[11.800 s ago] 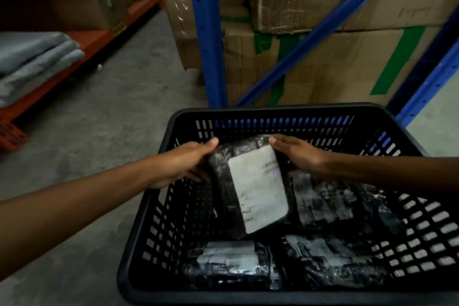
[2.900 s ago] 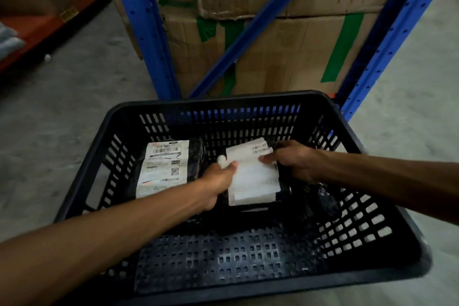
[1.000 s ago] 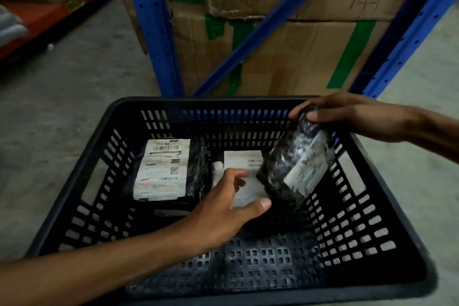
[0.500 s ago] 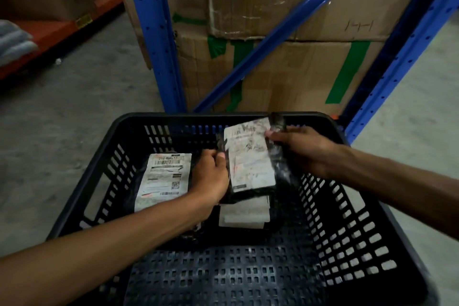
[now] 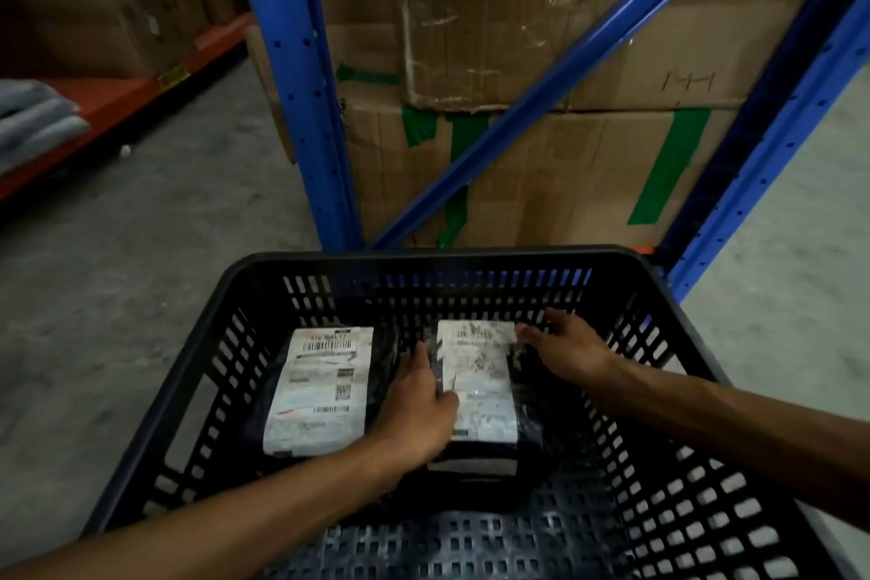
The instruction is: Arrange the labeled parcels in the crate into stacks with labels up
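A black slotted crate (image 5: 197, 363) holds two stacks of black-wrapped parcels with white labels facing up. The left stack (image 5: 318, 391) lies untouched. The top parcel of the right stack (image 5: 480, 384) sits label up on another labeled parcel whose edge shows beneath it. My left hand (image 5: 419, 405) grips that top parcel's left edge. My right hand (image 5: 567, 349) rests with fingers spread against its upper right corner.
Blue rack uprights (image 5: 301, 75) and a diagonal brace (image 5: 555, 75) stand just behind the crate, with taped cardboard boxes (image 5: 541, 165) behind them. An orange shelf (image 5: 108, 104) with grey folded items (image 5: 33, 118) is at the far left. Grey concrete floor (image 5: 117, 250) surrounds the crate.
The parcel that both hands held tilted above the right stack now lies flat on it, label up. My right hand has slid to its far corner with fingers spread.
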Demonstrator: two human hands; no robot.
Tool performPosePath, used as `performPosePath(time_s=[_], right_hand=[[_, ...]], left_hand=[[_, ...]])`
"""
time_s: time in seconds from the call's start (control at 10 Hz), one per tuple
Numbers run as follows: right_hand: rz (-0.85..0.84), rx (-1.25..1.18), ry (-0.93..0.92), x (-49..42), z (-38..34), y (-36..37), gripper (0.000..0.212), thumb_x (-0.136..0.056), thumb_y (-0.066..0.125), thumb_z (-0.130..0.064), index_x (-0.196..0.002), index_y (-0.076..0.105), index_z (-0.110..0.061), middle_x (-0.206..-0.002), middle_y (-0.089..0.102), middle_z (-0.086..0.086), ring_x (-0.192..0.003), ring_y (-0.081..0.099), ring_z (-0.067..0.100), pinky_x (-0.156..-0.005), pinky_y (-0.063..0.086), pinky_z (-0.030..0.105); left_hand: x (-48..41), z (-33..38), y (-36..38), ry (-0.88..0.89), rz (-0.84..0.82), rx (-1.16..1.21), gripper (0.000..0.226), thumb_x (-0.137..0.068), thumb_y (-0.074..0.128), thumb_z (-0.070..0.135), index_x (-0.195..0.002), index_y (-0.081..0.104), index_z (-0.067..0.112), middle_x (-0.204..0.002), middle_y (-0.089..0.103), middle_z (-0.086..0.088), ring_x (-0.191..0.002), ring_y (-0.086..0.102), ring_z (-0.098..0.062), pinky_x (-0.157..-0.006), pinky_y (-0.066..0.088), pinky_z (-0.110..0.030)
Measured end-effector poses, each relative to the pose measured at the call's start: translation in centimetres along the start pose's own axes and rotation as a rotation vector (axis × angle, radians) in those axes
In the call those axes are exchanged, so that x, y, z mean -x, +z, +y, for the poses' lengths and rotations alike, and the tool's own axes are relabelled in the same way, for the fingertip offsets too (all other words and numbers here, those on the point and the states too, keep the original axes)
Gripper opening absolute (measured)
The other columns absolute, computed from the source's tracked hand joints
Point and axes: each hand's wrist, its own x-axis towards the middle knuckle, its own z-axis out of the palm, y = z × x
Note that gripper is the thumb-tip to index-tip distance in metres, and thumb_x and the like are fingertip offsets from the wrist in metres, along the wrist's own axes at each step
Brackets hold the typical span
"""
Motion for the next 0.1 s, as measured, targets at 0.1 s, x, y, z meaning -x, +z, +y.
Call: performPosePath(time_s=[0.1], right_hand=[[0.147, -0.09, -0.318, 1.74, -4.31, -3.85, 0.051, -0.087, 0.064, -0.051, -0.133, 0.059, -0.03, -0.124, 0.071, -0.018, -0.115, 0.066, 0.003, -0.096, 0.051, 0.026]], left_hand=[[3.46, 0.9, 0.35, 0.207, 0.002, -0.138, 0.094, -0.091, 0.048, 0.044, -0.156, -0.018, 0.029, -0.165, -0.018, 0.015, -0.156, -0.003, -0.012, -0.122, 0.006, -0.024]])
